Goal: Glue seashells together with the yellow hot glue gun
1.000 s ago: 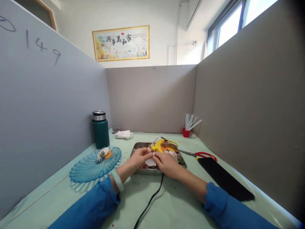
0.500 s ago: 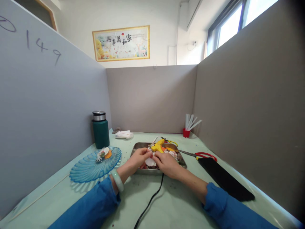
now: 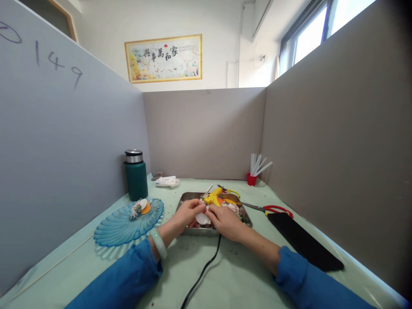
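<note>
Over the metal tray, my left hand and my right hand meet at the fingertips. Both are closed in a pinch, and a tiny reddish spot shows between them; what they hold is too small to name. Just below the fingers is a white shell, and I cannot tell whether it is held or lies in the tray. Behind my fingers a yellow glue gun rests on the tray among shells and small pieces. Part of the tray is hidden by my hands.
On the left, a blue scalloped glass plate carries a small shell cluster, with a green flask behind. Red-handled scissors and a black flat strip lie right. A red cup holds white sticks. A black cord runs toward me.
Both hands stay almost in place over the tray, with only a slight shift of the fingertips. A reddish spot now shows more plainly between them.
</note>
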`<state>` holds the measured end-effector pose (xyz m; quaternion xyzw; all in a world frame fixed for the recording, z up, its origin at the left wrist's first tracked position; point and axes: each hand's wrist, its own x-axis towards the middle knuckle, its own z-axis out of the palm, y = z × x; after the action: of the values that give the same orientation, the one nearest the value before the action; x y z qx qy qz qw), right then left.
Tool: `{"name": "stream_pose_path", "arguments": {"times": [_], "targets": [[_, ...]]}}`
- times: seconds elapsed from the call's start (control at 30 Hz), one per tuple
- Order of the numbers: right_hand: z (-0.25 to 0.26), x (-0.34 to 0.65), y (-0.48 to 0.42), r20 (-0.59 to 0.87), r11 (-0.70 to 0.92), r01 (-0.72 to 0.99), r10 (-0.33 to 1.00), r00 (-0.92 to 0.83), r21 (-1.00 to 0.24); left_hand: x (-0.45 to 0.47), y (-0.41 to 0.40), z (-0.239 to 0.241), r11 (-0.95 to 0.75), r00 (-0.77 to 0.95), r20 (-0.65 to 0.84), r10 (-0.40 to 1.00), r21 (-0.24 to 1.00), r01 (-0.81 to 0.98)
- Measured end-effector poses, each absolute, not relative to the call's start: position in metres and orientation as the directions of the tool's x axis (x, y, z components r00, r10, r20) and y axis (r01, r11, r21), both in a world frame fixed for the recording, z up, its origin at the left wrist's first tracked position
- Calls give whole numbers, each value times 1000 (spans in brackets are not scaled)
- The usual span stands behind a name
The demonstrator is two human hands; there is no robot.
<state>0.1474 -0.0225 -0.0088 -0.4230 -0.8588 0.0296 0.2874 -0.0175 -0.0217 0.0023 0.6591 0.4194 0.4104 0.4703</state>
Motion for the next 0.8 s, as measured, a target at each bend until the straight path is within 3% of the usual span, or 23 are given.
{"name": "stream_pose_path", "arguments": {"times": [0.4, 0.8], "targets": [[-10, 148, -21, 465, 641, 701, 746, -476, -311, -16, -23, 5, -221, 281, 153, 947, 948, 229], [-8, 146, -23, 498, 614, 730, 753, -430, -299, -17, -19, 0, -210, 268, 164, 949, 965, 155]]}}
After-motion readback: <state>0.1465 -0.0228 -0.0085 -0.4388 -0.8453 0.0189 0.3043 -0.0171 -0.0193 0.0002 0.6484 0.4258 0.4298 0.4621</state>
